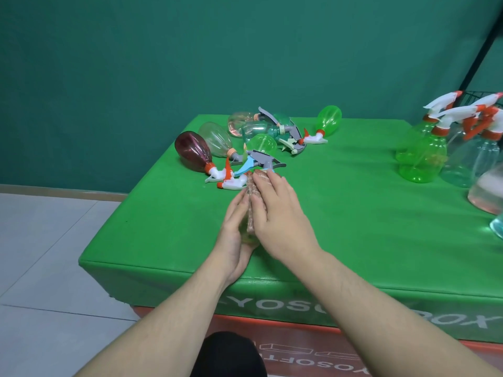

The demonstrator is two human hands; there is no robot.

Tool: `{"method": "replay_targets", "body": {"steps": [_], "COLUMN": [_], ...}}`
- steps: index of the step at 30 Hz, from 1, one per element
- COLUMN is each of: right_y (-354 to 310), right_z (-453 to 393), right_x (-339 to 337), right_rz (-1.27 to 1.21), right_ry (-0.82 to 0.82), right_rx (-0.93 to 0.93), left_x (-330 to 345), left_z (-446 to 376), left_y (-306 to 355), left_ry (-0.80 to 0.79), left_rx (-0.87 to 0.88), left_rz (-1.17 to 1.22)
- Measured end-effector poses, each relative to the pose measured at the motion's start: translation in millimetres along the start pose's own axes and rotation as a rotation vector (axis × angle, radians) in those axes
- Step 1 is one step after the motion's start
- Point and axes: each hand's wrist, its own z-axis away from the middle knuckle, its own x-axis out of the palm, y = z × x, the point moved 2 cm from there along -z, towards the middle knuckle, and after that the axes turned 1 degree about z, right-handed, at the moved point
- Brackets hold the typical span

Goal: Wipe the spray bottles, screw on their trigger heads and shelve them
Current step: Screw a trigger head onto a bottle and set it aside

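Two hands, left hand (236, 235) and right hand (277, 213), press a soft pinkish cloth (251, 205) around a light, slippery clear-green plastic bottle (248, 238); hold its body firmly.

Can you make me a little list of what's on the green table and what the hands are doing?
table: green cover
left hand: cradles a greenish bottle, mostly hidden
right hand: presses a brownish cloth on it
pile: bottles lying down, one dark red bottle
standing group: bottles with trigger heads at right, like a green bottle
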Motion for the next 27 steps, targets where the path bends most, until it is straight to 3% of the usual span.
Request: {"method": "replay_targets", "body": {"steps": [10,15,22,27], "right_y": [7.6,6.6,4.9,12.4], "right_z": [-45.0,-37.5,-0.3,22.2], "right_x": [-6.9,-2.2,2.3,4.9], "right_rz": [-0.155,-0.122,0.029,0.124], "right_ry": [-0.165,-0.121,0.025,-0.022], "right_rx": [0.197,0.125,-0.145,-0.166], "left_x": [-3.1,-2.3,1.2,3.4], "left_z": [-4.6,-3.8,-0.2,-3.4], "left_y": [-4.7,-7.1,-5.6,-4.1], "left_ry": [0.067,0.08,0.097,0.154], "left_rx": [0.016,0.038,0.034,0.063], "left_rz": [0.021,-0.025,-0.054,-0.096]}}
